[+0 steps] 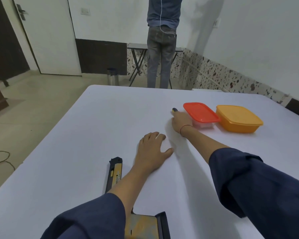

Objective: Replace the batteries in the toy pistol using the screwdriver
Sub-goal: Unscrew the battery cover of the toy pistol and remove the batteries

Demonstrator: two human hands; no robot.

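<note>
Toy pistol (114, 171) near left hand (151, 152) (flat, empty) — right hand (180, 122) grips screwdriver (174, 110).

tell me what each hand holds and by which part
Left hand lies flat on the table, holding nothing. Right hand covers the screwdriver; only its dark-and-yellow end pokes out, so whether and where the grip closes cannot be told.
</note>
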